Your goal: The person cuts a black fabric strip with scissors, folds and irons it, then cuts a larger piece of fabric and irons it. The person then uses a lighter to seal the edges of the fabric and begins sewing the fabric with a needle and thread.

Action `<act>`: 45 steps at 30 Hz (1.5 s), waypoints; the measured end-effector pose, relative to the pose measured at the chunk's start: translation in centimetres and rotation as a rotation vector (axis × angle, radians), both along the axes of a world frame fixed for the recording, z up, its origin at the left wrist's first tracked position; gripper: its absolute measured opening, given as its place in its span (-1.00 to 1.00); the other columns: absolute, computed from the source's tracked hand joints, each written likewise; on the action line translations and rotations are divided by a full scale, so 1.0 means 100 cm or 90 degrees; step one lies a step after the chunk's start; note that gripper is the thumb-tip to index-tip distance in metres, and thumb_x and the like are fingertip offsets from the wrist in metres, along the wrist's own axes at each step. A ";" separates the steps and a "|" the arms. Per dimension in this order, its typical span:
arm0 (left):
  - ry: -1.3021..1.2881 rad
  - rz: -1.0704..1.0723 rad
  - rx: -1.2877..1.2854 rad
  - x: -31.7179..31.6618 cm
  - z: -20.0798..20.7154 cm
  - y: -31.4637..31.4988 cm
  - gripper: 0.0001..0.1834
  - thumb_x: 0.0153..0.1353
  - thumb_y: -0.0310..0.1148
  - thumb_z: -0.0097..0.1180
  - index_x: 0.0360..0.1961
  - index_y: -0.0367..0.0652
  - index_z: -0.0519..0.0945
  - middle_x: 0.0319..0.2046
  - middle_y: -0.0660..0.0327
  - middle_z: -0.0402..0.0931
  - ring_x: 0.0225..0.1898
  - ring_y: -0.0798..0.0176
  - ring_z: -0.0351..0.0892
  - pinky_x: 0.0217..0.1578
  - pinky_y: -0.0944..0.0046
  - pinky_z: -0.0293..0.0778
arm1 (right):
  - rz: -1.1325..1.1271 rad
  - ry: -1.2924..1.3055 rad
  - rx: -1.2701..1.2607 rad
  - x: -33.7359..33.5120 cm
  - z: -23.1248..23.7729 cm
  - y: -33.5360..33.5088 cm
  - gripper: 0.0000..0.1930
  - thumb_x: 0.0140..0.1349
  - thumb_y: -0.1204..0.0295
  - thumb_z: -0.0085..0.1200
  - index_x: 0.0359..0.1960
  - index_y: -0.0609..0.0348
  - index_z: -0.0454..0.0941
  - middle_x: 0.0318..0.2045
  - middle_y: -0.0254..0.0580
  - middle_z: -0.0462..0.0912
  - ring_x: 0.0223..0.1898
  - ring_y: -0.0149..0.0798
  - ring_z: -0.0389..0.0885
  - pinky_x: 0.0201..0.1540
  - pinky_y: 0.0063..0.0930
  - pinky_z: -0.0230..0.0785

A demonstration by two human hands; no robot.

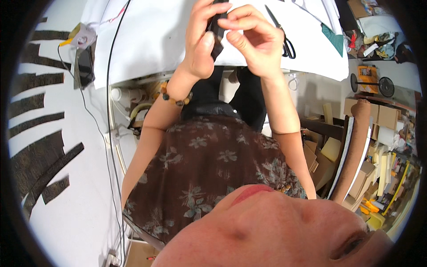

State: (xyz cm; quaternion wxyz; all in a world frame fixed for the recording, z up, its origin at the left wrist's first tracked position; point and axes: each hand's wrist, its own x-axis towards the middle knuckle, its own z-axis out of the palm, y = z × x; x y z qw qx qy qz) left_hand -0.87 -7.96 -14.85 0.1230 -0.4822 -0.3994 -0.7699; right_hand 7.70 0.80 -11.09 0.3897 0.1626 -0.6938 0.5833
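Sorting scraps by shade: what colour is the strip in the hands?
Black strip, head view.

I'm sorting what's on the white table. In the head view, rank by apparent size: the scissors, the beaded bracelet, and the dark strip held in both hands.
1. Scissors, longest.
2. Dark strip, though the hands hide part of it, so unsure.
3. Beaded bracelet, only partly visible around the wrist.

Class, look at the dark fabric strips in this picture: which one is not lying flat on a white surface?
The dark strip pinched between the left hand and right hand; it is lifted above the white table, while the other strips lie flat at left.
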 end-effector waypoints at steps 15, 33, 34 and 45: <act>0.004 0.015 -0.150 0.042 0.013 0.004 -0.43 0.36 -0.18 -0.44 0.24 -0.32 0.30 0.42 -0.21 0.15 0.39 -0.12 0.25 0.34 -0.06 0.25 | -0.204 0.147 0.150 0.032 0.003 0.002 -0.84 0.11 0.47 0.40 -0.29 0.20 0.69 -0.27 -0.20 0.62 -0.28 -0.18 0.60 -0.25 -0.39 0.46; -0.001 0.003 -0.132 0.040 0.009 0.002 -0.39 0.34 -0.15 -0.48 0.23 -0.35 0.29 0.42 -0.24 0.15 0.39 -0.13 0.25 0.34 -0.07 0.23 | -0.241 0.199 0.156 0.030 -0.001 -0.003 -0.86 0.12 0.46 0.38 -0.34 0.19 0.68 -0.31 -0.24 0.65 -0.32 -0.18 0.62 -0.28 -0.39 0.48; 0.001 0.001 -0.133 0.040 0.007 0.002 -0.39 0.34 -0.15 -0.48 0.23 -0.35 0.30 0.42 -0.24 0.15 0.39 -0.14 0.25 0.35 -0.07 0.23 | -0.244 0.195 0.157 0.030 -0.003 -0.003 -0.87 0.12 0.47 0.38 -0.33 0.19 0.68 -0.31 -0.24 0.65 -0.31 -0.18 0.62 -0.28 -0.39 0.48; 0.005 0.032 -0.164 0.043 0.010 0.001 -0.42 0.31 -0.19 -0.47 0.24 -0.29 0.29 0.42 -0.23 0.15 0.39 -0.11 0.25 0.32 -0.08 0.26 | -0.208 0.209 0.149 0.029 -0.005 0.001 -0.87 0.14 0.50 0.36 -0.33 0.22 0.65 -0.32 -0.21 0.66 -0.31 -0.14 0.61 -0.26 -0.37 0.48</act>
